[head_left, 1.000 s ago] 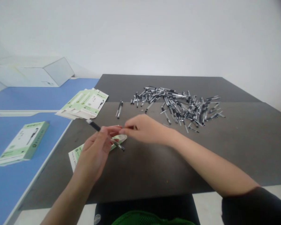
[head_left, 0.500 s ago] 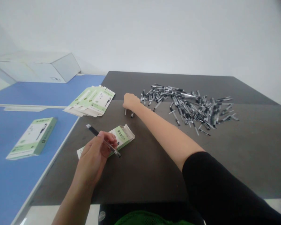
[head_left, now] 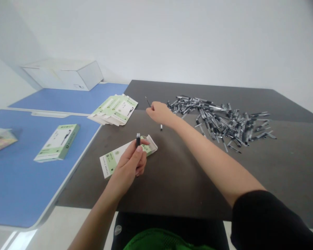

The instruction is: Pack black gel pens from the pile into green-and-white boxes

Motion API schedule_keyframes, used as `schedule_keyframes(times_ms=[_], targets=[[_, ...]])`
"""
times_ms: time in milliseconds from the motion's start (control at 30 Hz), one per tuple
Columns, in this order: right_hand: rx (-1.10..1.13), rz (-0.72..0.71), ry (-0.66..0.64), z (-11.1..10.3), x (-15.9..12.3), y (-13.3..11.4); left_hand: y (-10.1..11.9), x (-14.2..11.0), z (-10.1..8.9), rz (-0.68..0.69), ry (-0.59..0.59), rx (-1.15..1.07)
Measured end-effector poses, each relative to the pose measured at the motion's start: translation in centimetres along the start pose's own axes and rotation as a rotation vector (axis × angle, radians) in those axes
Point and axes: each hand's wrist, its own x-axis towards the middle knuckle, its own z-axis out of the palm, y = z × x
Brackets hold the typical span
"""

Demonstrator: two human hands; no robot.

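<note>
My left hand [head_left: 131,161] is closed around a pen [head_left: 138,139], whose black upper end with a clear tip points up above the thumb. Behind and under that hand lies a green-and-white pen box [head_left: 111,162], its flap end [head_left: 151,144] open to the right. Farther off, my right hand [head_left: 159,113] is pinched on a thin, dark, pointed pen part [head_left: 147,101] that sticks out up and left; the remainder is hidden by the fingers. A short black-and-clear piece [head_left: 161,127], like a pen cap, lies on the dark table just below my right wrist.
A heap of pens [head_left: 214,119] spreads over the right side of the dark table [head_left: 187,187]. Flat pen boxes [head_left: 117,109] overlap at the back left. On the blue table [head_left: 21,187] are another pen box [head_left: 58,142], a colourful packet [head_left: 1,140] and a large white carton [head_left: 65,74].
My left hand has turned its pen from slanting to upright and moved right, uncovering more of the box. My right hand has lifted a thin pen part. The view has swung left.
</note>
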Motion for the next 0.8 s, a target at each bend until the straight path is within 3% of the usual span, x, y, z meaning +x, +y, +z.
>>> schedule_keyframes(times_ms=[33, 167, 267, 433, 800], targets=[[0.048, -0.035, 0.015, -1.0, -1.5, -0.1, 0.0, -0.1, 0.0, 0.005, -0.025, 0.028], [0.705, -0.247, -0.012, -4.6, -7.7, -0.2, 0.0, -0.4, 0.5, 0.032, -0.111, 0.127], [0.943, -0.358, 0.015, -6.0, -11.3, -0.1, 0.2, -0.7, 1.2, 0.043, -0.147, 0.149], [1.034, -0.364, 0.064, -6.7, -13.7, -0.2, 0.4, -1.4, 2.2, 0.054, -0.164, 0.195], [1.032, -0.353, 0.074, -6.2, -15.1, -0.4, 0.7, -1.7, 2.3, 0.022, -0.197, 0.277]])
